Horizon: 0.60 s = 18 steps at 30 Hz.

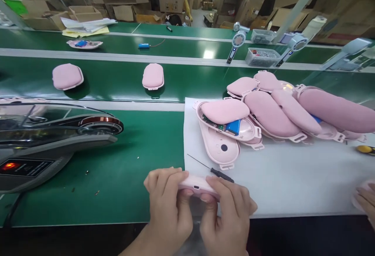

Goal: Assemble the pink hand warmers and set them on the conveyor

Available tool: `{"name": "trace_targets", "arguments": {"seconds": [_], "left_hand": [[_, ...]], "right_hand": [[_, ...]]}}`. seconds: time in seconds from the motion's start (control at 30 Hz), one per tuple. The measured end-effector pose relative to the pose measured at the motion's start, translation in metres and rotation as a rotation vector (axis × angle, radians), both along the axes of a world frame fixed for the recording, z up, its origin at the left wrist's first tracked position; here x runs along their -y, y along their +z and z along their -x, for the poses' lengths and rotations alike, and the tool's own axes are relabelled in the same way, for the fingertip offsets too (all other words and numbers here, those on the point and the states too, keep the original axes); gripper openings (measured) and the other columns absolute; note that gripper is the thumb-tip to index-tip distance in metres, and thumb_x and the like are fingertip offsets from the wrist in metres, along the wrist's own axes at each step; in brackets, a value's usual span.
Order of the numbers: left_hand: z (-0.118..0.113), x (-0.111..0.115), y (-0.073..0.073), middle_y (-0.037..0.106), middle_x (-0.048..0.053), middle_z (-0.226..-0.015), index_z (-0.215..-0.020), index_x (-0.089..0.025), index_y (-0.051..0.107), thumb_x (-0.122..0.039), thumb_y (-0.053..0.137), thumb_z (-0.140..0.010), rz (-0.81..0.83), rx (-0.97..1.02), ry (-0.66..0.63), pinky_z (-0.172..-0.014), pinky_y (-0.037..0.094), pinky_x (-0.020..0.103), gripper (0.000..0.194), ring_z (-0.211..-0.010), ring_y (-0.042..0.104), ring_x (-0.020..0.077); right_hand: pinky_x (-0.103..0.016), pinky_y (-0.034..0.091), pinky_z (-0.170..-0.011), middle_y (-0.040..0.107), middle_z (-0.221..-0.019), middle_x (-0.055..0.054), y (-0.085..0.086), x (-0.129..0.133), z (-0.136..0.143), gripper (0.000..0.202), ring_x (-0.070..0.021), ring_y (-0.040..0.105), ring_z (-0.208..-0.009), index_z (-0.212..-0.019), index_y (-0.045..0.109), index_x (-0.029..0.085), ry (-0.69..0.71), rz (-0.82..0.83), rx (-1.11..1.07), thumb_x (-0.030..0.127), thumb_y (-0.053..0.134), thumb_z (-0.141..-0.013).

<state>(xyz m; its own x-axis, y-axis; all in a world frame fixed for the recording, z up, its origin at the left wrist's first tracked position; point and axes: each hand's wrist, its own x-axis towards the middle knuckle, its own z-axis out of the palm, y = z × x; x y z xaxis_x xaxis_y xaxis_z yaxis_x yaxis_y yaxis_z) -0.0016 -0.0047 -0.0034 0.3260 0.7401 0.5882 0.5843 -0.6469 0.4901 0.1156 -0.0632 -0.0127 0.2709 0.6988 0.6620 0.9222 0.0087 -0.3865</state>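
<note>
My left hand (170, 201) and my right hand (227, 209) grip the two ends of a pink device (197, 182) at the near edge of the white sheet. Fingers rest on top and thumbs press from below. A small dark port shows in the side facing me. Just beyond my right hand lies a black-handled screwdriver (222, 175), its thin shaft pointing left. Farther back, an open pink casing (224, 111) shows a green circuit board and a blue battery (233, 127). Beneath it is a pink shell (222, 149) with a dark round spot.
More pink casings (269, 115) are heaped at right on the white sheet (275, 182). A dark machine (58, 146) with a clear cover stands left. Two pink pieces sit on the green belt (117, 80). Another person's hand (366, 199) is at far right.
</note>
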Motion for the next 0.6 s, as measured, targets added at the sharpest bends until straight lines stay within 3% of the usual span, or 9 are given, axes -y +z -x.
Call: {"name": "trace_targets", "arguments": {"seconds": [0.2,0.37,0.6], "left_hand": [[0.0,-0.001,0.005,0.057,0.005,-0.095,-0.101,-0.017,0.053,-0.009,0.044,-0.085,0.035,-0.032,-0.022,-0.077,0.035,0.036,0.02,-0.09,0.048,0.0199],[0.01,0.005,0.003,0.052,0.009,-0.106,-0.112,-0.014,0.051,-0.01,0.045,-0.085,0.076,-0.053,-0.077,-0.084,0.036,0.037,0.027,-0.1,0.046,0.022],[0.02,0.009,0.004,0.054,0.009,-0.106,-0.115,-0.02,0.05,-0.012,0.046,-0.085,0.113,-0.025,-0.057,-0.081,0.045,0.036,0.032,-0.098,0.049,0.0219]], "right_hand": [[-0.033,0.034,-0.076,0.065,-0.093,-0.005,0.008,-0.002,-0.005,0.017,-0.0181,0.056,-0.085,-0.102,0.058,0.017,0.046,0.088,-0.008,0.018,0.044,-0.093],[-0.036,0.034,-0.087,0.063,-0.106,-0.009,0.015,0.003,-0.01,0.021,-0.023,0.054,-0.103,-0.108,0.058,0.015,0.132,0.157,0.084,0.021,0.048,-0.091],[-0.036,0.035,-0.091,0.062,-0.109,-0.009,0.021,0.001,-0.007,0.027,-0.0232,0.051,-0.104,-0.113,0.057,0.015,0.245,0.148,0.112,0.014,0.052,-0.087]]}}
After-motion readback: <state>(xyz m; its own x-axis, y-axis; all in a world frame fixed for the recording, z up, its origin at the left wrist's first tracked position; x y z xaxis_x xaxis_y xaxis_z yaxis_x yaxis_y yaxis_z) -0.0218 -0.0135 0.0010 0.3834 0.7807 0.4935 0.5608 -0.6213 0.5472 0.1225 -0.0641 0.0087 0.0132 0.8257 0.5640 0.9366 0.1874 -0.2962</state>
